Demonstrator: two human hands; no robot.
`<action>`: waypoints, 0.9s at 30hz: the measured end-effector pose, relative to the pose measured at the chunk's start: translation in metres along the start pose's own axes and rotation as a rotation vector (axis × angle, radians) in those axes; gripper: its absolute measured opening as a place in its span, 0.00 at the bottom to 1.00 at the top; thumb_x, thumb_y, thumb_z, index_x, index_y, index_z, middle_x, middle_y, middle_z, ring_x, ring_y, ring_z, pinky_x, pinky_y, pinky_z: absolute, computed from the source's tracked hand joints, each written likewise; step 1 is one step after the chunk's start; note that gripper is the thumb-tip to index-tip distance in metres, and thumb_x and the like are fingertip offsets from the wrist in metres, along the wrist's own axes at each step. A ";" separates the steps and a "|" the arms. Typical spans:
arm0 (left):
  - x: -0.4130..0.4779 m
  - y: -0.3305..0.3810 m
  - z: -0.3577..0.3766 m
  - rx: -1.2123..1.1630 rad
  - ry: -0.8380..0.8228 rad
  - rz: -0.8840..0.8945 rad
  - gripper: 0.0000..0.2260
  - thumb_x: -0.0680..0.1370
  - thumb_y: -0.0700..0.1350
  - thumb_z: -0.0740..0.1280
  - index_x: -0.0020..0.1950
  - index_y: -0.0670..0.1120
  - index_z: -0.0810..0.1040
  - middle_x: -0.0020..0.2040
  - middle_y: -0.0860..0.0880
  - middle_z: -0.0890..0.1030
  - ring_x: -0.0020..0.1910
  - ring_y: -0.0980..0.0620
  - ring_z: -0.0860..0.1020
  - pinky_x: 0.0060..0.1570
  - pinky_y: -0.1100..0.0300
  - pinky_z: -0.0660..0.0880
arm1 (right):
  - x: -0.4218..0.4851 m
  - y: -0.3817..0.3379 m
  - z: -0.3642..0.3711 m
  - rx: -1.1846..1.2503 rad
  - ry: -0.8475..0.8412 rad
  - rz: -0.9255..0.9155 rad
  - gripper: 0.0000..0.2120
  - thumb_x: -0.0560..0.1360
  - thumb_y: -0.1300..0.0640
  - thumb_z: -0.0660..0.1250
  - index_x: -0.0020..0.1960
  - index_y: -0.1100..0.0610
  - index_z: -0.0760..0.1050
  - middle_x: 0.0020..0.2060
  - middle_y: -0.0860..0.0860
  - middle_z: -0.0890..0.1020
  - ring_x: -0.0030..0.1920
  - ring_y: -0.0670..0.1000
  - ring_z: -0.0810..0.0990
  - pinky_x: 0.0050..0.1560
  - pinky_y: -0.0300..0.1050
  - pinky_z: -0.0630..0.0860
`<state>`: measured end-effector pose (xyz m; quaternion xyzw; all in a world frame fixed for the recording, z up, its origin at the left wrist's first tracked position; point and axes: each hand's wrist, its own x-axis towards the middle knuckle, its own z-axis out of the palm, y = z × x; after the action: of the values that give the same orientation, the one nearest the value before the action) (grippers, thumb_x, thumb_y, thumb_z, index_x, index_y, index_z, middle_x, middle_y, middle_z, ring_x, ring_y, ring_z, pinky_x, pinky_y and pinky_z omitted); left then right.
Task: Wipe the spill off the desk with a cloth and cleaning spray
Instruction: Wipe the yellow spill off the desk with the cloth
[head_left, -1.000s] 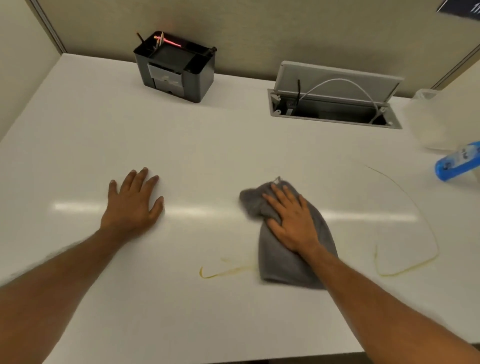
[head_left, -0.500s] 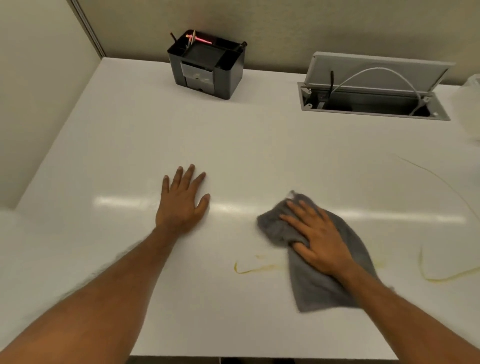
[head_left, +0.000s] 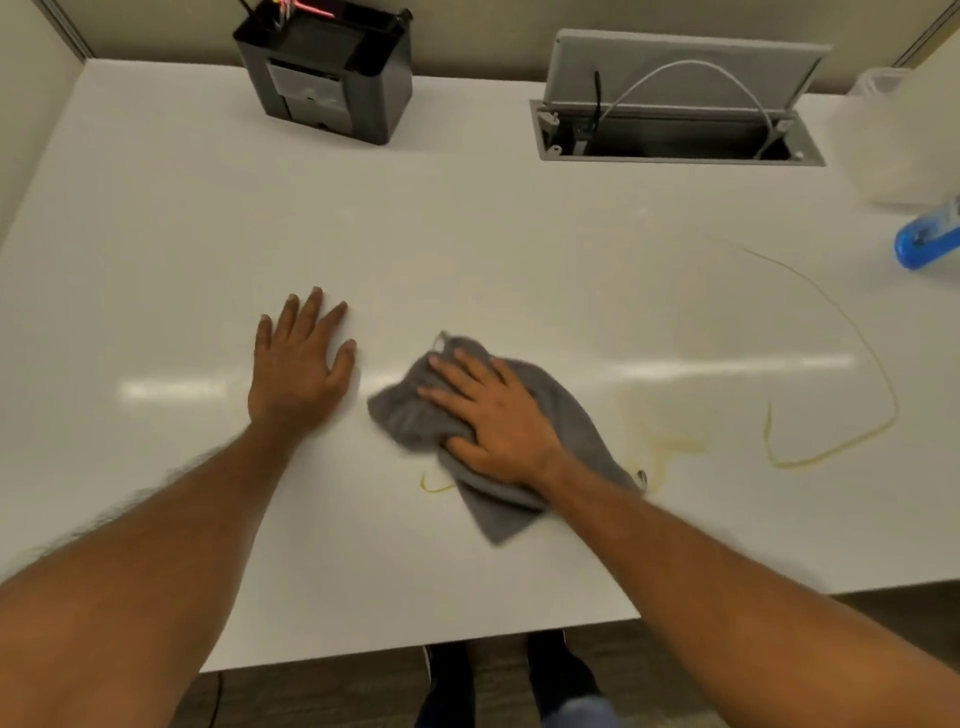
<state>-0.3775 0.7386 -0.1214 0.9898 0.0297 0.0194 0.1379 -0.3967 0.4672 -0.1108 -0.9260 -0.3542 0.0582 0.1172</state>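
Note:
A grey cloth lies crumpled on the white desk, and my right hand presses flat on top of it. A yellowish spill shows as a thin ring line to the right, a smear beside the cloth and a small curl at the cloth's left lower edge. My left hand rests flat on the desk with fingers spread, just left of the cloth. The blue spray bottle lies at the right edge, partly cut off.
A black desk organiser stands at the back. An open cable hatch with a white cable sits at the back right. A clear plastic container is at the far right. The desk's front edge is close to me.
My right hand has pushed the cloth left over the spill, closer to my left hand; less of the curl shows. The view shifted, bringing the spray bottle back into sight.

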 end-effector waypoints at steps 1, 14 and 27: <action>-0.001 0.000 0.000 -0.004 0.002 0.000 0.28 0.79 0.59 0.48 0.77 0.52 0.63 0.80 0.48 0.58 0.79 0.45 0.54 0.77 0.44 0.48 | -0.019 0.003 0.000 0.016 -0.003 -0.013 0.29 0.74 0.44 0.60 0.75 0.44 0.65 0.79 0.47 0.59 0.79 0.52 0.54 0.76 0.54 0.49; -0.012 0.011 -0.003 -0.136 0.078 -0.085 0.21 0.79 0.50 0.58 0.73 0.53 0.71 0.77 0.54 0.65 0.78 0.51 0.60 0.75 0.53 0.58 | 0.051 0.030 -0.014 -0.065 -0.005 0.310 0.37 0.71 0.36 0.46 0.78 0.47 0.60 0.80 0.51 0.58 0.79 0.57 0.53 0.75 0.63 0.54; -0.012 0.010 0.000 -0.128 0.058 -0.104 0.23 0.78 0.54 0.57 0.73 0.54 0.70 0.77 0.56 0.64 0.78 0.51 0.60 0.73 0.48 0.62 | 0.014 0.058 -0.018 -0.070 0.056 0.418 0.32 0.75 0.38 0.48 0.78 0.45 0.58 0.80 0.48 0.54 0.80 0.54 0.50 0.76 0.63 0.51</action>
<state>-0.3888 0.7279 -0.1185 0.9752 0.0838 0.0427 0.2006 -0.3457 0.4318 -0.1085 -0.9841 -0.1528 0.0433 0.0800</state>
